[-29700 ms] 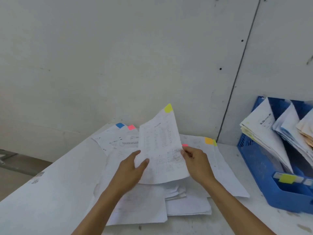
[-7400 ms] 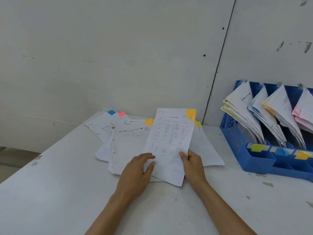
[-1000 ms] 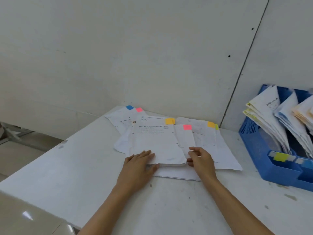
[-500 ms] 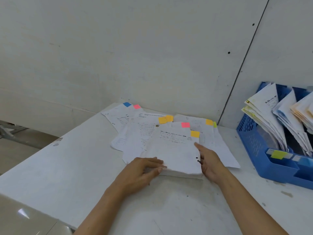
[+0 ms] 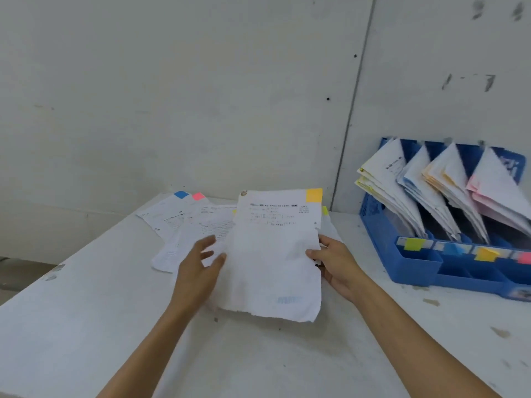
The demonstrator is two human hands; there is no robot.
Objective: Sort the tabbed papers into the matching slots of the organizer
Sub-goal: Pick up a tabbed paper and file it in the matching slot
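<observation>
My right hand grips the right edge of a white printed sheet with an orange tab, lifted above the pile. My left hand is beside the sheet's left edge, fingers spread, thumb at the paper. Under it lie more tabbed papers with a blue tab and a pink tab. The blue organizer at the right holds leaning papers in several slots, labelled green, blue, orange and pink.
The white table runs to an edge at the left. A grey wall stands right behind the papers and organizer. A green tab peeks out behind the held sheet.
The orange-tabbed sheet has been lifted off the pile by my right hand. My left hand let go of the pile's front and opened beside the sheet. The view shifted right.
</observation>
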